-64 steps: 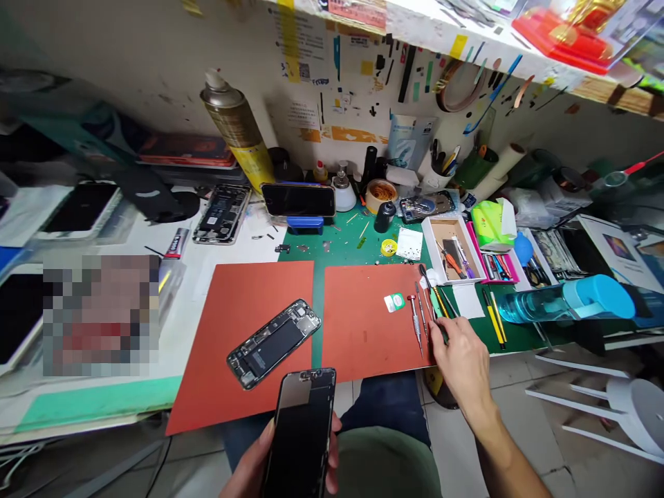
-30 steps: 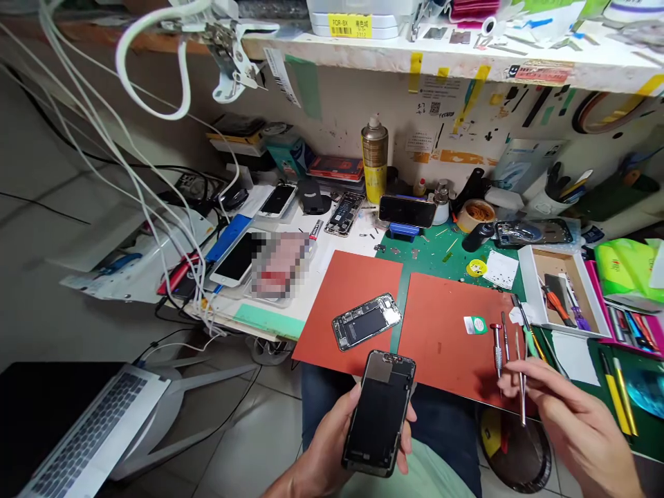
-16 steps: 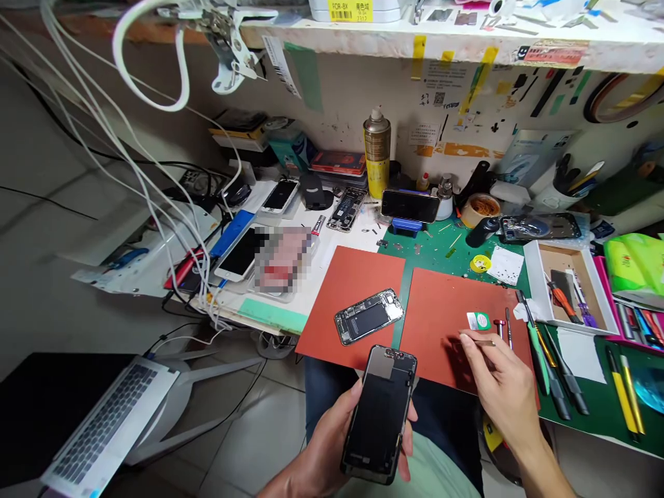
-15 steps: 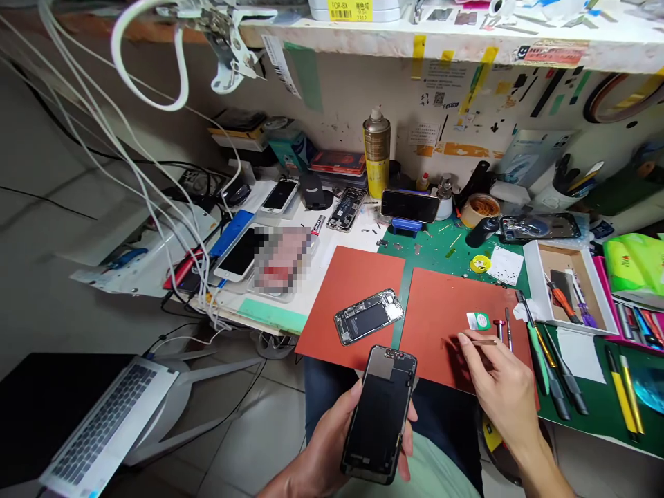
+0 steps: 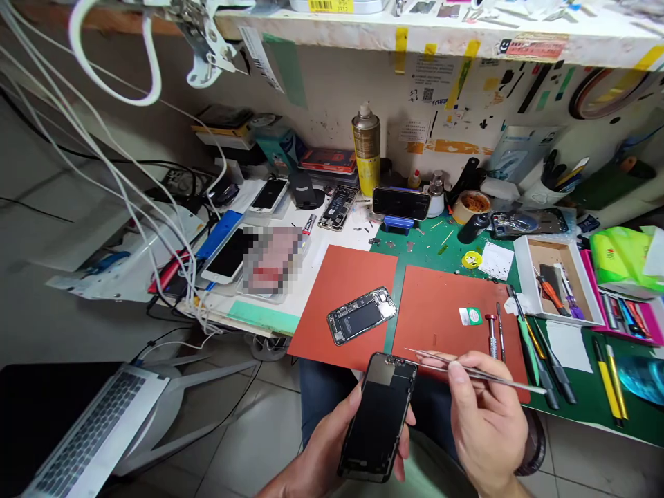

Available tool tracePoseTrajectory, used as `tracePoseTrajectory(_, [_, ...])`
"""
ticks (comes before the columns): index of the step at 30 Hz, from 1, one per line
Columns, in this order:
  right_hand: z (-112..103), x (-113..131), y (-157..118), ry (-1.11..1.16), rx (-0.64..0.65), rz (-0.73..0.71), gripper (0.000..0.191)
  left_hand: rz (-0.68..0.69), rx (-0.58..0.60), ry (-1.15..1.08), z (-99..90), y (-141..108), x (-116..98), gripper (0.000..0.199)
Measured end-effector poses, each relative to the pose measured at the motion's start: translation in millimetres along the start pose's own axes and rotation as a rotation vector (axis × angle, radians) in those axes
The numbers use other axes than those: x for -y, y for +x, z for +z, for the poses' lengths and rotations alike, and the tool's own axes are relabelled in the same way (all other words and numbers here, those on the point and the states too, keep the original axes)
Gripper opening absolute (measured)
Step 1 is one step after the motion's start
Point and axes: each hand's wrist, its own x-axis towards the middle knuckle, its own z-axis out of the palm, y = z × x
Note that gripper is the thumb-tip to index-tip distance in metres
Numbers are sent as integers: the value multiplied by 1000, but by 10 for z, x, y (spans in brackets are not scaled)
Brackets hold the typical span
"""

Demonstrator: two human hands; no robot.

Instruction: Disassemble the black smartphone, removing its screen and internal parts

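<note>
A black phone screen assembly (image 5: 377, 418) is gripped by its sides in my left hand (image 5: 332, 432), its inner face up, in front of the bench edge. My right hand (image 5: 487, 415) pinches metal tweezers (image 5: 477, 373), whose tips point left near the top of the screen assembly. Behind them an opened phone body (image 5: 362, 316) with bare inner parts lies tilted on the left orange mat (image 5: 316, 304). On the right orange mat (image 5: 430, 304) are a small green-and-white label (image 5: 471, 317), a red-topped screwdriver (image 5: 492, 335) and a thin metal tool (image 5: 501, 332).
Several pens and brushes lie at the right, by a white tray (image 5: 563, 315) of tools. A spray can (image 5: 366, 152), a phone on a blue stand (image 5: 400, 205) and other phones stand or lie behind. A laptop (image 5: 98, 429) and white cables are at the left.
My right hand has moved left and down towards the screen assembly, and the tweezers now show fully in it. My left hand still holds the assembly. The view has shifted slightly right.
</note>
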Motion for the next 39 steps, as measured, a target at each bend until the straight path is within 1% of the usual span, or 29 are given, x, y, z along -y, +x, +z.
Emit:
tracePoseTrajectory(2, [28, -40, -67, -58, -12, -63, 11, -3, 0, 16, -10, -3, 3, 85])
tracePoseTrajectory(4, [29, -64, -111, -56, 0, -82, 9, -8, -4, 24, -14, -6, 3, 85])
tracePoseTrajectory(11, [36, -60, -121, -18, 39, -79, 11, -8, 3, -11, -12, -1, 15, 84])
tracePoseTrajectory(19, [59, -41, -98, -58, 35, -114, 8, -21, -29, 14, 4, 8, -6, 85])
tracePoseTrajectory(22, [66, -33, -85, -51, 31, -120, 7, -30, -23, 27, -3, 12, -10, 86])
tracePoseTrajectory(29, [76, -20, -73, 14, 43, -112, 14, -43, -28, 28, 3, 22, -19, 85])
tracePoseTrajectory(34, [74, -38, -74, 1, 77, -117, 18, -45, -9, 12, -7, 21, 4, 86])
tracePoseTrajectory(39, [69, -56, -86, -14, 60, -135, 18, -51, -19, -3, -3, 19, 13, 87])
